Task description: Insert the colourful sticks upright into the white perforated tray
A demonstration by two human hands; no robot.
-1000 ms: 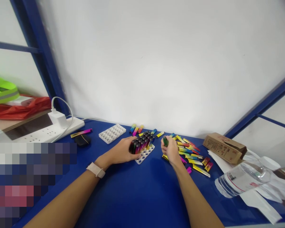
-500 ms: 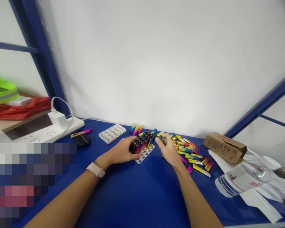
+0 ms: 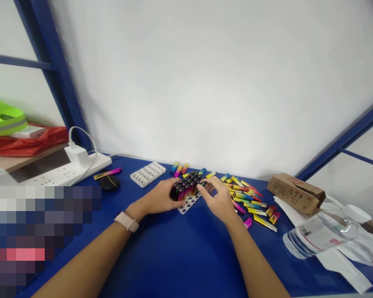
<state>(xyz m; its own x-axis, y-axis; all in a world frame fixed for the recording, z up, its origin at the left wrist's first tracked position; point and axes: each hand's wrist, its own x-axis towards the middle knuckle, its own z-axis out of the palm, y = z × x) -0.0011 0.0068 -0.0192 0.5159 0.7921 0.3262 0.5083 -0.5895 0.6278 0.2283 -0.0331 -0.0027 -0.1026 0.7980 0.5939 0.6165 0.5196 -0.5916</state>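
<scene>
Several shiny tubes with black tops [image 3: 186,184] stand packed together in a white perforated tray [image 3: 190,203] at the centre of the blue table. My left hand [image 3: 163,196] is wrapped round the left side of this cluster. At its right side, my right hand [image 3: 215,194] pinches a dark, greenish tube among the standing ones; the fingers partly hide it. Loose tubes in yellow, red, blue and pink [image 3: 248,198] lie scattered to the right of my right hand. A few more short coloured pieces [image 3: 178,169] lie behind the cluster.
Another white perforated tray [image 3: 148,174] lies behind my left hand. At left are a black pouch [image 3: 109,182], a pink-gold tube [image 3: 107,173] and a power strip [image 3: 58,176]. An opened cardboard box [image 3: 295,193], a water bottle [image 3: 319,236] and white paper are at right.
My right hand has moved left, bringing the greenish tube from beside the cluster to its right edge. My left hand stays round the cluster.
</scene>
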